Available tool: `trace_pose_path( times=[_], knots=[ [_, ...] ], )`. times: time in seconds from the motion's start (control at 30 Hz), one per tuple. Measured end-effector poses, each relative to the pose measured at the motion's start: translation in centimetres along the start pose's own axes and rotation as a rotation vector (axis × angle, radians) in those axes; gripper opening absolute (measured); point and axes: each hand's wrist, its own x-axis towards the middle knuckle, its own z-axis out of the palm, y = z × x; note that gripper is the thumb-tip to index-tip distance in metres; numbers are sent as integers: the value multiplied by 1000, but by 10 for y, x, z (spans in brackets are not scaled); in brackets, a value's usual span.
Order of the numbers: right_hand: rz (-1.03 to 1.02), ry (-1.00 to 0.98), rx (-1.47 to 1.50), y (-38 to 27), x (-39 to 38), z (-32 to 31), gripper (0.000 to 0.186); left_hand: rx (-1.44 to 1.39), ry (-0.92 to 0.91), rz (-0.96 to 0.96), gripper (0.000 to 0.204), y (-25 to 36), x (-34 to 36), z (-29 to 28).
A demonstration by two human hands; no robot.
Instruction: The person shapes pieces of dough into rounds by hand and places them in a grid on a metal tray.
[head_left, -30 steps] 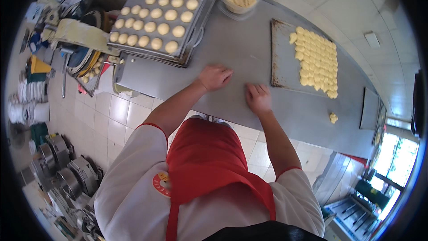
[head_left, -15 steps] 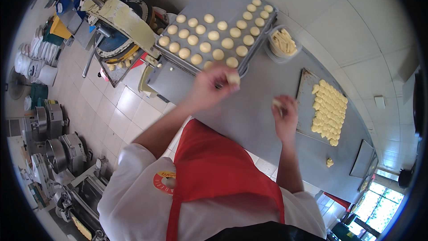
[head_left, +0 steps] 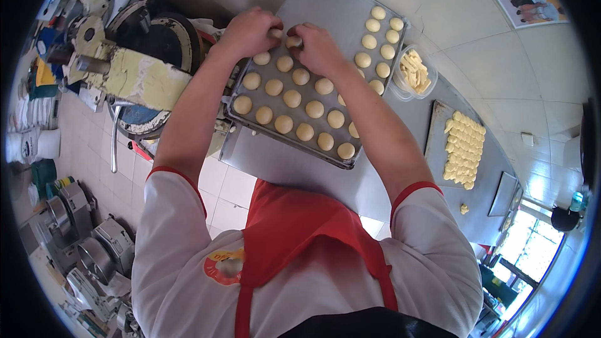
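Observation:
On a metal baking tray point(head_left: 325, 3) lie several rows of pale round dough balls point(head_left: 292, 97). At the tray's back left, my left hand point(head_left: 250, 32) has its fingers curled round a dough ball point(head_left: 275, 35), low over the tray. Just right of it, my right hand point(head_left: 315, 48) grips another dough ball point(head_left: 293, 42) at its fingertips, my forearm crossing over part of the tray. Whether either ball touches the tray I cannot tell.
A cream and black machine point(head_left: 134, 72) stands left of the tray. A plastic tub point(head_left: 413, 75) of sticks sits at right. Beyond it are a tray point(head_left: 433, 144) of clustered dough pieces point(head_left: 463, 150), a small lump point(head_left: 464, 209) and another tray point(head_left: 503, 194) on the metal table point(head_left: 410, 119).
Both hands have moved from the bare table up and leftward to the tray's back left, now closed on dough balls. The view has shifted toward that tray.

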Motion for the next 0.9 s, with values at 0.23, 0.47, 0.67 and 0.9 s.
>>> trace_pose_path(
  times=[0.23, 0.47, 0.67, 0.9],
  knots=[
    [-24, 212, -59, 1, -14, -17, 41, 1, -100, 100, 43, 3, 21, -12],
    [338, 680, 50, 54, -237, -83, 31, -317, 288, 42, 38, 83, -29, -36],
    [1268, 930, -233, 204, -546, -89, 42, -727, 152, 392, 30, 306, -37, 32],
    [1476, 659, -122, 259, -579, -144, 40, -824, -197, 462, 32, 503, -20, 154]
  ],
)
